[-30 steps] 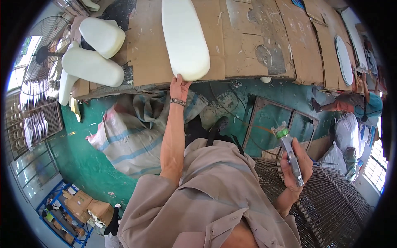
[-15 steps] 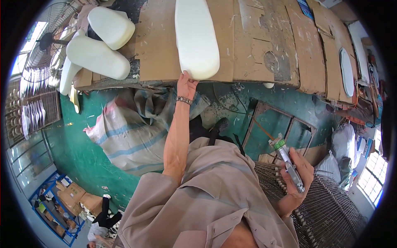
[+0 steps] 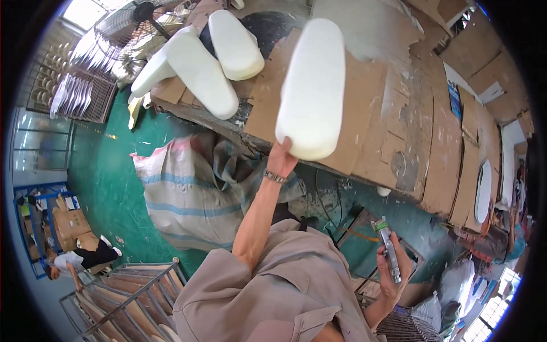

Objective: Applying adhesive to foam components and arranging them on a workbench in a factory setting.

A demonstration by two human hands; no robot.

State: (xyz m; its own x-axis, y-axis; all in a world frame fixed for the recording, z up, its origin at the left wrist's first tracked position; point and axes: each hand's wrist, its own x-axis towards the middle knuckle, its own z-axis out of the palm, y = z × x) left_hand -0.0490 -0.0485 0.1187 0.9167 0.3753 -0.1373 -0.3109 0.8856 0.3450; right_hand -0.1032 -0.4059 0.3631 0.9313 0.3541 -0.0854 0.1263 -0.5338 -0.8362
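My left hand [image 3: 282, 158] is closed on the near end of a long white sole-shaped piece [image 3: 312, 85], which looks like foam. The piece is over the cardboard-covered table [image 3: 370, 102], near its front edge. Whether it rests on the cardboard or is lifted, I cannot tell. At the right, my right hand [image 3: 396, 265] is wrapped round a slim grey metal hand tool [image 3: 389, 251] with a green collar near its tip. An orange hose or cord shows behind the tool. The tool is well apart from the white piece.
Several more white sole-shaped pieces [image 3: 205, 71] lie at the table's left end, near a fan [image 3: 142, 23]. A striped woven sack [image 3: 188, 196] is on the green floor. A rack [image 3: 131, 308] stands at lower left, and another person [image 3: 85, 256] is beyond it.
The view has turned, so the table now slants down to the right. My left hand still grips the white piece. My right hand still holds the tool, which now points more upright.
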